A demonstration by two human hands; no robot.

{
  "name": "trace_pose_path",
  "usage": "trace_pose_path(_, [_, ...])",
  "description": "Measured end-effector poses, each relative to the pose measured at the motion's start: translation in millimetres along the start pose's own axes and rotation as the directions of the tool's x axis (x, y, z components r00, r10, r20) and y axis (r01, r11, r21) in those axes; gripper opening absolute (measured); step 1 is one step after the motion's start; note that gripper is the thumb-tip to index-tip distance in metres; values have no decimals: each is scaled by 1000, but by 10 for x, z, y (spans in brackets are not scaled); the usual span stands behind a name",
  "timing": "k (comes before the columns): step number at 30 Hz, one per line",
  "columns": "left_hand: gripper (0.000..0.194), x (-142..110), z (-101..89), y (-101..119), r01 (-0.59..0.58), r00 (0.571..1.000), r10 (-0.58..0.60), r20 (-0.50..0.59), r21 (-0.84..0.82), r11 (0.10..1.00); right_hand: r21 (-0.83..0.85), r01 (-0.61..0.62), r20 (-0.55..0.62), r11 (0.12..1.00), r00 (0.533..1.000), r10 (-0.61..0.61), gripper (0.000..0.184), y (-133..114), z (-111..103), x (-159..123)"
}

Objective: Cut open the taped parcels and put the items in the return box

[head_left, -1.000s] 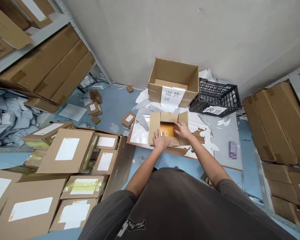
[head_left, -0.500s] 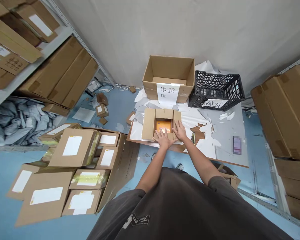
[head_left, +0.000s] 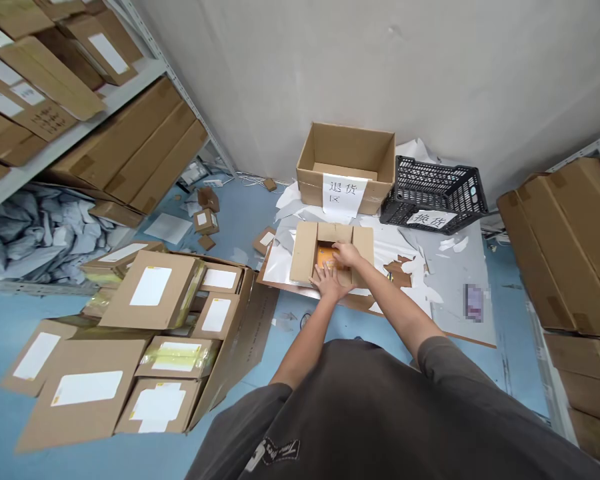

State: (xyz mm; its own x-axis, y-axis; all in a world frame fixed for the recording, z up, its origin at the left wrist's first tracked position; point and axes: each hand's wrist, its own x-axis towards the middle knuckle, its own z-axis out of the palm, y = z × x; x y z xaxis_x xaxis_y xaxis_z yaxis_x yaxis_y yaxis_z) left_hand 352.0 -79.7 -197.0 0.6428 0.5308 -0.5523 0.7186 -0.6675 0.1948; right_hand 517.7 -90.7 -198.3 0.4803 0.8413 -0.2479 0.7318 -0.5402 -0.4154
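Note:
A small open cardboard box (head_left: pixel 305 253) stands near the table's front edge with its flaps folded out. Inside it lies a flat orange package (head_left: pixel 325 255), partly covered by my hands. My left hand (head_left: pixel 330 283) is open, its fingers spread over the front flap and the near edge of the package. From the right, my right hand (head_left: pixel 347 255) reaches into the box opening. Its fingers are curled together at the right side of the orange package; the fingertips are partly hidden.
Behind stand a larger open carton (head_left: pixel 310 190) with a paper sign and a black plastic crate (head_left: pixel 433 193). Torn paper and a cutter (head_left: pixel 391 275) lie to the right. Labelled parcels (head_left: pixel 150 293) fill a big carton at left; shelves (head_left: pixel 105 107) flank the table (head_left: pixel 460 280).
My right hand has left the right flap and moved into the box, its fingers curling at the orange package. My left hand stays on the front side. The camera view has shifted slightly.

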Motion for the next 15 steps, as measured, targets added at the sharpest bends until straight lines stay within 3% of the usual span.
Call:
trace_pose_path(3, [121,-13,72,-65,-20,999,18,-34,-31,999,-62,-90,193,994,976,100,52,-76,235,275])
trace_pose_path(6, [117,-29,169,-128,-44,996,40,-77,-45,998,-96,-156,268,983,947,176,78,12,504,495])
trace_pose_path(11, [116,-62,324,-181,-78,989,69,-133,-67,995,-182,-330,398,926,837,376,126,212,984,795])
trace_pose_path(13, [114,-83,353,-209,-101,985,89,-144,-75,992,-192,-338,338,921,859,386,127,249,1131,839])
trace_pose_path(15, [111,-109,360,-251,-113,984,100,-150,-79,990,-144,-304,238,942,913,331,112,272,1197,830])
